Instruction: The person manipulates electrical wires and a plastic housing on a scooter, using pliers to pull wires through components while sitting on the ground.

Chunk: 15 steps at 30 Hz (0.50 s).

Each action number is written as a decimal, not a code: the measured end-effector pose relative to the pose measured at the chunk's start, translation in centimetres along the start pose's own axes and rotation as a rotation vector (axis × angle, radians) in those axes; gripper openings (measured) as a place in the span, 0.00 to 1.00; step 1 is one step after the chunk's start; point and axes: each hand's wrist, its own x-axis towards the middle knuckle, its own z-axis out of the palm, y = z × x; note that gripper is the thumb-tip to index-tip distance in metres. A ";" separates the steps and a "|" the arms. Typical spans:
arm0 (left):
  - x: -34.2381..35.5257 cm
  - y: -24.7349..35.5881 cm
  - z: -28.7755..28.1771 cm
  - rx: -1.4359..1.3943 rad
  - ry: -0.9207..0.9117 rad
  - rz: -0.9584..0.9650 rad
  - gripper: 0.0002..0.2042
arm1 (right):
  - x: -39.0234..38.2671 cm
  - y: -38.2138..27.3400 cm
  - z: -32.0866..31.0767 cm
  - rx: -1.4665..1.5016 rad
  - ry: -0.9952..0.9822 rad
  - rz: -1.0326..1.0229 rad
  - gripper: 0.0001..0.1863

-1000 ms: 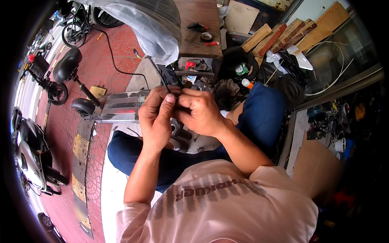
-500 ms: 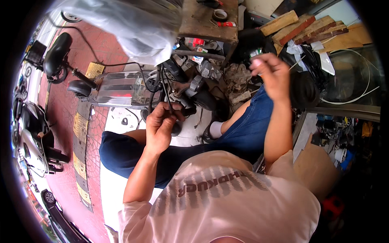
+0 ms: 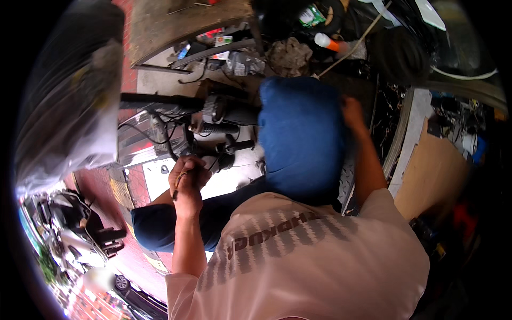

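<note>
Thin brown stick-like tool (image 3: 180, 181) sits pinched in the closed left hand (image 3: 188, 178), just below the black handlebar assembly (image 3: 221, 125). Right hand (image 3: 353, 113) has dropped from the clutter to beside the blue-clad knee (image 3: 301, 133); grip unclear.

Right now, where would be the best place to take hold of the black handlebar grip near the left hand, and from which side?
Probably wrap the fingers round the middle of the black handlebar grip, coming from its free right end. It lies roughly level and is round, and cables crowd its left end. The left hand sits just below it.
</note>
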 end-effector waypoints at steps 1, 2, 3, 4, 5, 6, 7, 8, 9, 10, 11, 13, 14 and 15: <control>-0.2 0.5 1.3 0.110 0.175 -0.076 0.14 | -1.6 1.3 2.4 0.003 -0.064 0.048 0.16; -0.2 -0.2 0.7 0.045 0.189 -0.095 0.13 | -3.1 2.0 4.5 0.043 -0.143 0.142 0.15; -0.2 -0.9 -0.5 -0.021 0.203 -0.115 0.12 | -4.3 2.2 6.0 0.085 -0.218 0.234 0.14; -0.2 -0.8 -0.7 -0.140 0.146 -0.105 0.13 | -5.4 2.1 6.9 0.070 -0.224 0.244 0.15; 0.0 -0.5 -0.9 -0.253 0.087 -0.102 0.14 | -6.3 2.0 7.8 0.062 -0.230 0.259 0.16; 0.2 -0.2 -0.8 -0.289 0.105 -0.104 0.15 | -6.9 2.5 9.1 0.096 -0.203 0.280 0.16; 0.5 -0.3 -1.5 -0.306 0.108 -0.102 0.16 | -7.2 2.4 10.0 0.131 -0.175 0.291 0.16; 0.9 -0.5 -2.5 -0.327 0.032 -0.100 0.17 | -7.4 2.7 10.5 0.130 -0.168 0.288 0.16; 1.1 -0.5 -3.0 -0.348 -0.035 -0.092 0.19 | -7.5 2.3 10.8 0.129 -0.165 0.275 0.16; 1.2 -0.7 -3.2 -0.409 -0.058 -0.103 0.19 | -7.5 2.0 10.9 0.126 -0.165 0.260 0.16; 1.1 -1.0 -3.2 -0.411 -0.055 -0.091 0.19 | -7.4 1.7 11.0 0.113 -0.166 0.258 0.16; 1.1 -1.1 -2.8 -0.409 -0.043 -0.057 0.20 | -6.8 0.7 11.0 0.092 -0.171 0.245 0.15; 1.3 -1.4 -3.2 -0.444 -0.038 -0.079 0.19 | -6.7 0.2 11.1 0.103 -0.164 0.239 0.15; 1.4 -1.6 -3.4 -0.472 -0.092 -0.075 0.18 | -6.2 -0.2 11.2 0.112 -0.157 0.227 0.15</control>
